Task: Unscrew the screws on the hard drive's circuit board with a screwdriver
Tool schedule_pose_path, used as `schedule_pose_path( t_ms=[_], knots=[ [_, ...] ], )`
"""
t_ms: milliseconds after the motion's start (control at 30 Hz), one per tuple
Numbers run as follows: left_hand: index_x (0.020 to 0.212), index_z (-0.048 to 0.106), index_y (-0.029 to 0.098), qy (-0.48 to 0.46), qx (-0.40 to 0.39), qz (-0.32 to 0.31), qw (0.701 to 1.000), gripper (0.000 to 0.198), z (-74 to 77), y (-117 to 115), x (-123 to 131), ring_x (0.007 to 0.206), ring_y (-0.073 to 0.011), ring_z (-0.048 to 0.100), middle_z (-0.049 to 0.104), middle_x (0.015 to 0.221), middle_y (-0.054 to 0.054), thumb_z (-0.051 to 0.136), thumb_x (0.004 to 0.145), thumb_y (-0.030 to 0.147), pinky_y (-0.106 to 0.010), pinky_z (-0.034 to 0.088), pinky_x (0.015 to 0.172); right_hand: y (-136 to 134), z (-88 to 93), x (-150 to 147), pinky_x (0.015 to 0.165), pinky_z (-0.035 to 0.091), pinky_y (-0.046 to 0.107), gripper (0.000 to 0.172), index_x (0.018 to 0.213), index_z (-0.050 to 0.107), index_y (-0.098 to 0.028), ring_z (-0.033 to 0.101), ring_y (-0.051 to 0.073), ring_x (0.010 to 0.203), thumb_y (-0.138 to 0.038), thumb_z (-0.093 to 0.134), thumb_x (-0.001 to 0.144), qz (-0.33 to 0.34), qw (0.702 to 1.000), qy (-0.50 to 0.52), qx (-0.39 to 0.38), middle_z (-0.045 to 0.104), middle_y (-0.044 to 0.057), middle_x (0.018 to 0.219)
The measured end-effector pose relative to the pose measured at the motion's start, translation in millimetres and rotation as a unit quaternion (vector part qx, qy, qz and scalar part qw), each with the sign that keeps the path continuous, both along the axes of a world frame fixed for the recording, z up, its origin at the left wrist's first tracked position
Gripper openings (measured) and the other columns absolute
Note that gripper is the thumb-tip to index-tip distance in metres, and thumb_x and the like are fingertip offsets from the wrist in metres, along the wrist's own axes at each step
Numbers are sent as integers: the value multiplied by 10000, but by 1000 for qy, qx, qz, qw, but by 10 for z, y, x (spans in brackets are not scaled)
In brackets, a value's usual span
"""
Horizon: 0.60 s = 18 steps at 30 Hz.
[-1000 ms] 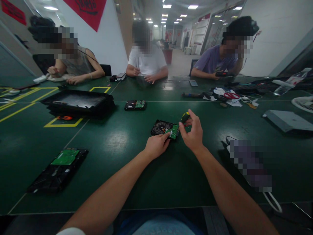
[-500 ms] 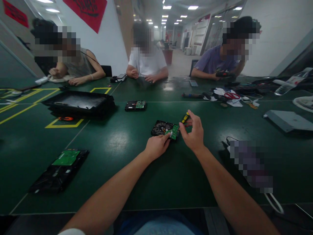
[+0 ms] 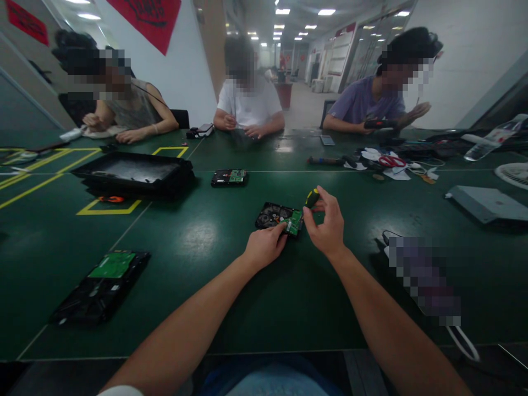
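Observation:
A black hard drive (image 3: 270, 213) with a green circuit board (image 3: 294, 221) lies on the green table ahead of me. My left hand (image 3: 266, 246) grips its near edge, with a finger on the board. Between the thumb and fingers of my right hand (image 3: 327, 224) is a small yellow-and-black screwdriver (image 3: 312, 198). Its handle tilts up and to the right above the drive's right end, where the tip is too small to make out. Two more hard drives lie apart from my hands: one at the near left (image 3: 101, 286), one farther back (image 3: 229, 177).
Stacked black trays (image 3: 132, 173) stand at the left, with an orange-handled tool (image 3: 110, 199) before them. A grey box (image 3: 489, 204) and a blurred-out pouch (image 3: 424, 280) lie at the right. Cables, red scissors (image 3: 391, 161) and a bottle (image 3: 493, 140) are farther back. Three people sit across the table.
The screwdriver handle has turned between my right fingers and shows a different side. My left hand and the drive stay put. The person at the right has lowered a hand from the face.

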<state>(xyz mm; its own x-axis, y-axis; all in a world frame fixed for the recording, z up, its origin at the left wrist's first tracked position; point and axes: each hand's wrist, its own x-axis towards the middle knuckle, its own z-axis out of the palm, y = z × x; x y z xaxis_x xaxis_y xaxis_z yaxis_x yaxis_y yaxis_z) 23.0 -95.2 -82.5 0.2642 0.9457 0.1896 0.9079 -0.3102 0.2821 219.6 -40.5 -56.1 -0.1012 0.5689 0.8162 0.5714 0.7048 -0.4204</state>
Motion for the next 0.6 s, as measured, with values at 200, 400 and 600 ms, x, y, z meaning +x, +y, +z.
schedule_pose_path(
  t_ms=[200,400,600],
  knots=[
    [1458,500,212,10,-9,11,1000,479,23,9,18,985,-272,741,749,1175,-99,452,1017,393,-390,576,846,10,-15,5,772,648,437,636,1525,368,-287,667,219,890,-291,618,940,-4,1000,0,-4,585,126,1316],
    [1500,424,193,-1,-27,35,999,543,-22,36,-18,926,-270,750,767,1068,-98,470,1007,416,-371,569,807,5,-4,2,766,646,449,638,1504,398,-280,657,223,881,-303,654,920,-12,1000,0,-3,589,121,1268],
    [1475,431,188,-5,-27,34,999,532,-12,36,-14,895,-263,751,769,1041,-96,485,999,418,-360,561,793,-5,-14,-1,834,636,458,643,1531,362,-272,679,219,886,-258,609,938,0,1000,-1,-8,593,130,1306]
  ],
)
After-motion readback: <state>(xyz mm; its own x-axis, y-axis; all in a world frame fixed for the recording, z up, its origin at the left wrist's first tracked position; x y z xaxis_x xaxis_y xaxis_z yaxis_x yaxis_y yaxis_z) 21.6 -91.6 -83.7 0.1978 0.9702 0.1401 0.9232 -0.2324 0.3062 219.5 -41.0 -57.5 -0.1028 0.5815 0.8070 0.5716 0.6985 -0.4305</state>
